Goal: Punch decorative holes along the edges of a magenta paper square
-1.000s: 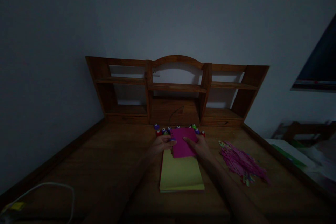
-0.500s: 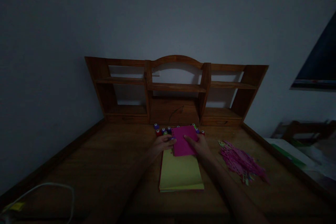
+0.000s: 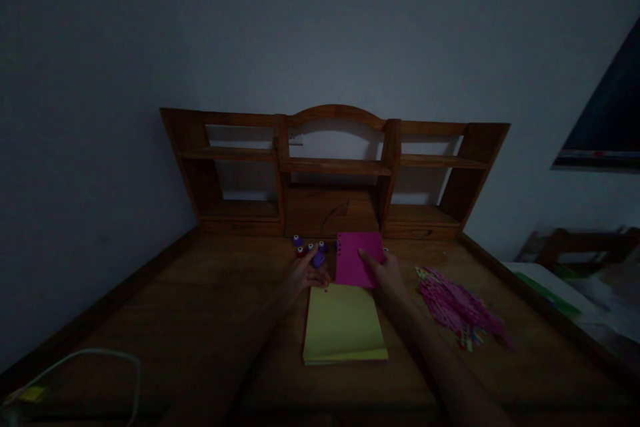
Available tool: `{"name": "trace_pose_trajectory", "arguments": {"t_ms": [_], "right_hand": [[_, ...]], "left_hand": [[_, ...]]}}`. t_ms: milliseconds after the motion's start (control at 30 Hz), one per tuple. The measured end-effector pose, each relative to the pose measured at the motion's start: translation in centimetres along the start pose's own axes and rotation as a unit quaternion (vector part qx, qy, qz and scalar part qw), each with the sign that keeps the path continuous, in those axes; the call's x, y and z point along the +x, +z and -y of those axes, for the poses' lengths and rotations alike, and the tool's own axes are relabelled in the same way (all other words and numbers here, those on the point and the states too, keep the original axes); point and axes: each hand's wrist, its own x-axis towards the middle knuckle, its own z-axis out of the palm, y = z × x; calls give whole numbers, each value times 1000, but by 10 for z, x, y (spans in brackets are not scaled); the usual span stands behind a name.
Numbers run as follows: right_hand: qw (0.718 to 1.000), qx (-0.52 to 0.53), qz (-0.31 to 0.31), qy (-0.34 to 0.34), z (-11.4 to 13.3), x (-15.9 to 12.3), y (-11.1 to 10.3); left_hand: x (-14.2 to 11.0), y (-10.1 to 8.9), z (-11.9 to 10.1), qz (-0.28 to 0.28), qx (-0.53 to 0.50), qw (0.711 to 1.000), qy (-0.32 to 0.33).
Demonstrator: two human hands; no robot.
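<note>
My right hand (image 3: pixel 387 275) pinches a pink sheet of paper (image 3: pixel 356 258) and holds it raised above the far end of a yellow paper pad (image 3: pixel 343 323). Small punched holes run down the sheet's left edge. My left hand (image 3: pixel 309 271) is closed around a small purple paper punch (image 3: pixel 319 258), just left of the sheet and apart from it. Several small coloured punches (image 3: pixel 305 245) stand in a row behind both hands.
A wooden desk (image 3: pixel 200 307) with a raised rim carries a shelf unit (image 3: pixel 334 170) at the back. A heap of pink punched paper strips (image 3: pixel 457 309) lies to the right. A white cable (image 3: pixel 85 363) loops at the near left. The room is dim.
The pink sheet has been lifted and swung upright to the right by my right hand. My left hand has drawn the purple punch off the sheet's left edge.
</note>
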Motion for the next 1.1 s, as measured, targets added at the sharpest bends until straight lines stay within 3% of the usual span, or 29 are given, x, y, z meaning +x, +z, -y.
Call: {"name": "trace_pose_trajectory", "arguments": {"t_ms": [300, 533, 767, 933, 1100], "right_hand": [[999, 18, -22, 21, -4, 1, 1], [999, 28, -21, 24, -3, 1, 3], [999, 27, -21, 28, 0, -1, 2], [999, 20, -22, 18, -1, 0, 2], [999, 19, -16, 21, -5, 2, 2]], "left_hand": [[1, -4, 1, 22, 3, 999, -26], [6, 0, 5, -15, 57, 998, 3], [0, 7, 1, -16, 100, 994, -36], [-16, 18, -5, 0, 131, 991, 23], [-23, 23, -3, -10, 130, 984, 120]]}}
